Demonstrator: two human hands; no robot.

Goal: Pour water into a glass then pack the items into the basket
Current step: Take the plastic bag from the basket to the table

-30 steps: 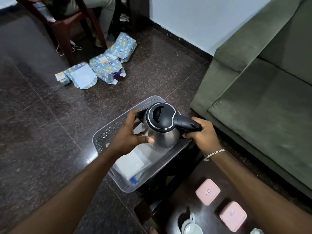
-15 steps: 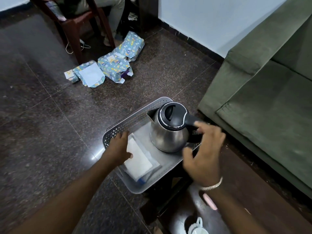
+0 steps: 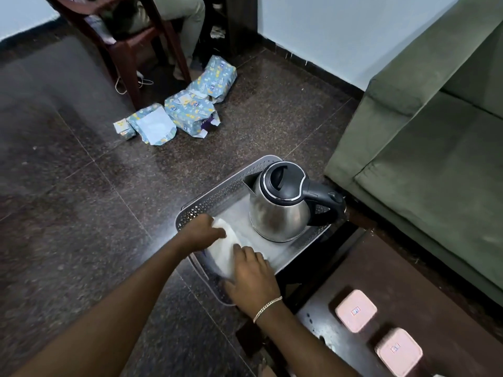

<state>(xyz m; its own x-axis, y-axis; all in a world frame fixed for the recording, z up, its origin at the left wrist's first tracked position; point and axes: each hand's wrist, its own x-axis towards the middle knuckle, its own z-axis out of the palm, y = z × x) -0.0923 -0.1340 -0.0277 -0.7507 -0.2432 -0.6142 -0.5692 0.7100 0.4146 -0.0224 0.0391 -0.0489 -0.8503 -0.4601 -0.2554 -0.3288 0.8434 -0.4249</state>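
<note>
A steel electric kettle (image 3: 280,208) with a black lid and handle stands upright in the far right part of a grey perforated basket (image 3: 217,195). A white packet (image 3: 223,257) lies in the basket's near half. My left hand (image 3: 201,232) grips the packet's far left edge. My right hand (image 3: 253,278) lies flat on the packet's near right side, fingers together. Both hands are well clear of the kettle. No glass is in view.
Two pink square lidded boxes (image 3: 355,310) (image 3: 398,351) sit on the dark wooden table (image 3: 435,308) at lower right. A green sofa (image 3: 435,148) fills the right. Blue wrapped parcels (image 3: 187,112) and a wooden chair (image 3: 130,50) with a seated person are farther off on the floor.
My right hand let go of the kettle handle and came down onto the white packet. My left hand left the kettle's side and took the packet's edge. The kettle stands in the basket.
</note>
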